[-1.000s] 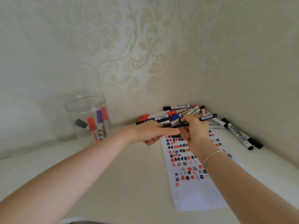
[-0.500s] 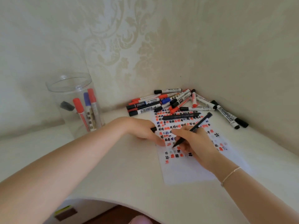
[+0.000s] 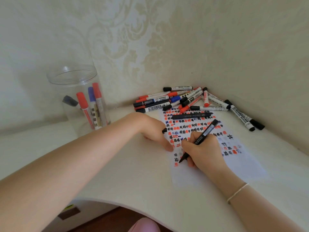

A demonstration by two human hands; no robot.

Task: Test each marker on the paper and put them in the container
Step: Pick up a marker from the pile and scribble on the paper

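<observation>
**A:** Your right hand (image 3: 203, 148) pinches the slim black marker (image 3: 199, 139) in a writing grip. A moment ago its tip was hovering higher up the sheet; now it touches the white paper covered in red, black and blue hash marks (image 3: 242, 166) near the left edge, below the last marks.

**B:** And my left?

**A:** Your left hand (image 3: 154, 131) has slid down with it. One straight finger presses the paper's edge, the rest curl round a small black cap (image 3: 164, 130).

**B:** So this one is being tested?

**A:** I'd judge so, with the stroke only starting. Beyond lies a loose dark marker (image 3: 191, 115), then the heap of red, blue and black whiteboard markers (image 3: 180, 100) in the corner, untested. Far left, the clear plastic jar (image 3: 73, 91) holds only four or so.
</observation>
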